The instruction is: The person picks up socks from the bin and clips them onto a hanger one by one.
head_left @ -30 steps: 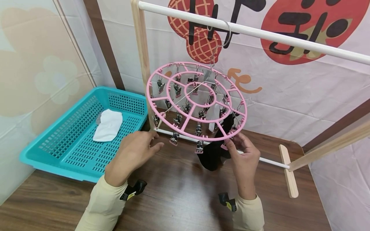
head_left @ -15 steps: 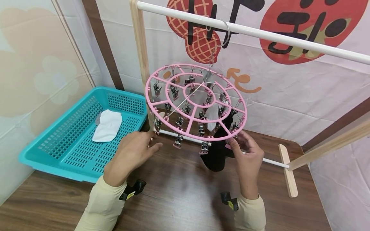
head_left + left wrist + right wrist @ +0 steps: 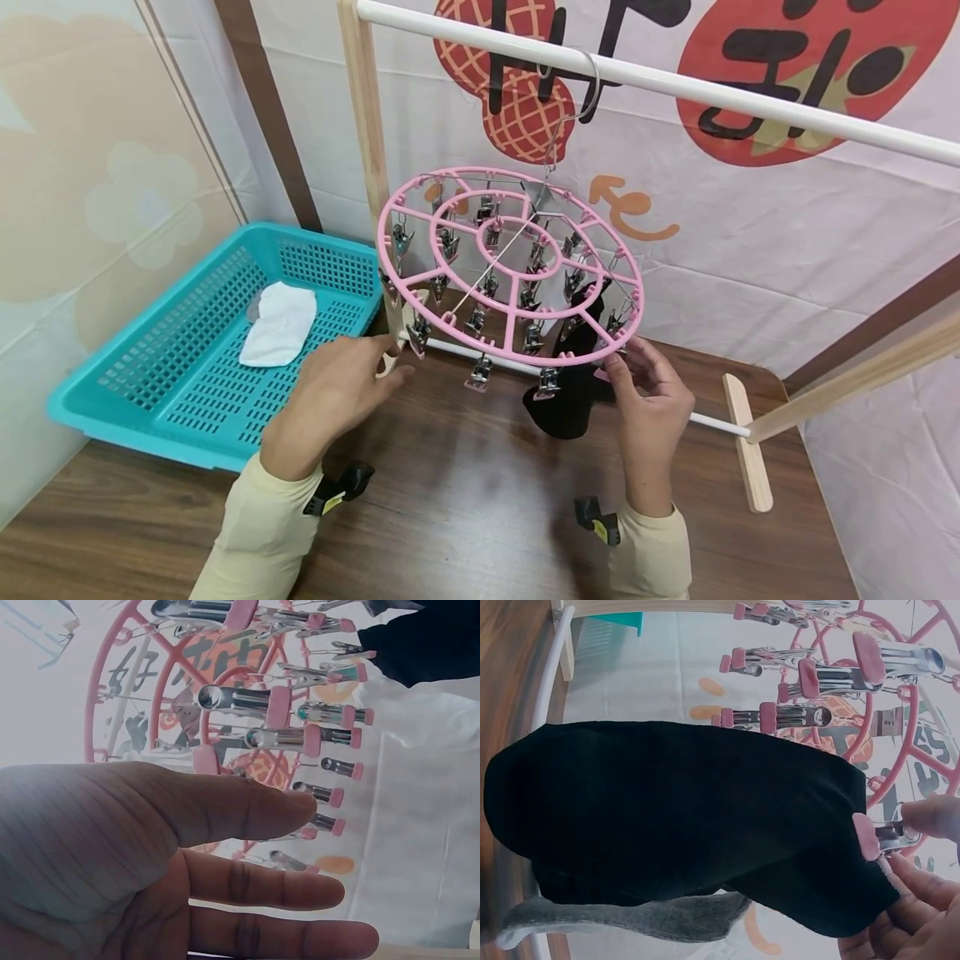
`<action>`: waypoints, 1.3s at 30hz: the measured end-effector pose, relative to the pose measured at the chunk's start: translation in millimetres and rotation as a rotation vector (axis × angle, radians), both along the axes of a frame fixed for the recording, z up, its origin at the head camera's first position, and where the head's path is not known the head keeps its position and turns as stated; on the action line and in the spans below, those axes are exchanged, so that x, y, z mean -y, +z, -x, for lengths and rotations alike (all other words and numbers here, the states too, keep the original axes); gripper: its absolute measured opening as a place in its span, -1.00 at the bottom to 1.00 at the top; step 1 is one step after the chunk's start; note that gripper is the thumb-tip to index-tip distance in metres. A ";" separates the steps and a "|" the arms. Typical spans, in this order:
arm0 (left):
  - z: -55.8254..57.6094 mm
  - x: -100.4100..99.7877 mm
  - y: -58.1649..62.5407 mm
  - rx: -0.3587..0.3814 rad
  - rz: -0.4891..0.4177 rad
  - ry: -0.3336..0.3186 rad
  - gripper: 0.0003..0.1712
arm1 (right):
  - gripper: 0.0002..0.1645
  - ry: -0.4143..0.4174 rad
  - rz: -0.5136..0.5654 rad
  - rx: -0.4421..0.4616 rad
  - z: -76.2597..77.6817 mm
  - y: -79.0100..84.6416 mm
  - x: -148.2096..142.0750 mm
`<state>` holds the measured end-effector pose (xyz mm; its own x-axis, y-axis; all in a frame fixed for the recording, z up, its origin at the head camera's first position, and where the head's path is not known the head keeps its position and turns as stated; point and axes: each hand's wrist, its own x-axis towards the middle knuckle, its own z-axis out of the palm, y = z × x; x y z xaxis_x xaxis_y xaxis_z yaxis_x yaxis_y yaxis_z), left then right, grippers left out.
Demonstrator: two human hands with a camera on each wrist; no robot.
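Observation:
A round pink clip hanger [image 3: 638, 292] with several metal clips hangs by its hook in the head view. At its front right edge my right hand [image 3: 651, 417] pinches one metal clip [image 3: 891, 836] between thumb and fingers. That clip bites the cuff of a black sock [image 3: 675, 810], which dangles below the ring. A grey sock [image 3: 652, 919] shows behind it in the right wrist view. My left hand [image 3: 330, 400] is near the hanger's front left edge, fingers extended and holding nothing; in the left wrist view its thumb [image 3: 255, 810] is apart from the clips.
The hanger's hook sits on the white rail [image 3: 675, 87] of a wooden stand [image 3: 365, 108]. On the left a turquoise basket [image 3: 187, 325] contains a white sock [image 3: 279, 327] with something grey beside it. The stand's right foot [image 3: 748, 446] rests on the brown table [image 3: 480, 508].
The hanger has turned, its front clips shifting right. My right hand has moved right with the clip and black sock. My left hand has drawn slightly left.

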<state>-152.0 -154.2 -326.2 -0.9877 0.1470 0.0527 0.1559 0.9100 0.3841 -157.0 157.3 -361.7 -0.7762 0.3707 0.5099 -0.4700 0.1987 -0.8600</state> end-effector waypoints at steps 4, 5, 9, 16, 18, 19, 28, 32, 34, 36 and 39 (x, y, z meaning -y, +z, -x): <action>0.2 2.6 1.4 0.012 0.000 0.007 -0.69 | -0.66 -0.085 -0.023 0.025 0.3 0.3 -0.7; 0.3 3.3 1.7 0.013 0.000 0.011 -0.69 | -0.66 -0.115 -0.033 0.028 0.0 0.9 -0.5; 0.3 6.0 3.5 0.018 -0.003 0.021 -0.66 | -0.64 -0.215 -0.062 0.002 -5.6 10.1 4.7; 0.6 9.3 4.9 0.026 -0.019 0.035 -0.71 | -0.76 -0.187 0.023 -0.195 -18.2 23.9 18.5; 0.4 10.2 5.3 0.033 -0.017 0.044 -0.74 | -0.81 -0.082 0.045 -0.226 -20.4 20.8 21.1; 0.3 10.7 5.5 0.036 -0.016 0.048 -0.74 | -0.83 -0.024 0.038 -0.230 -21.8 18.6 23.0; -0.1 13.2 5.8 0.039 -0.019 0.056 -0.76 | -0.51 0.248 -0.266 -0.096 -26.4 3.6 52.7; -0.4 15.1 6.4 0.043 -0.026 0.060 -0.77 | -0.61 0.233 -0.329 -0.058 -26.4 -1.3 58.5; -0.4 15.9 6.8 0.047 -0.031 0.061 -0.77 | -0.69 0.207 -0.334 -0.070 -26.0 -3.1 59.3; -0.4 16.7 7.2 0.050 -0.034 0.060 -0.77 | -0.73 0.186 -0.332 -0.070 -25.6 -4.0 59.0; -0.8 18.0 7.9 0.055 -0.034 0.060 -0.78 | -0.77 0.148 -0.343 -0.071 -25.2 -3.8 57.9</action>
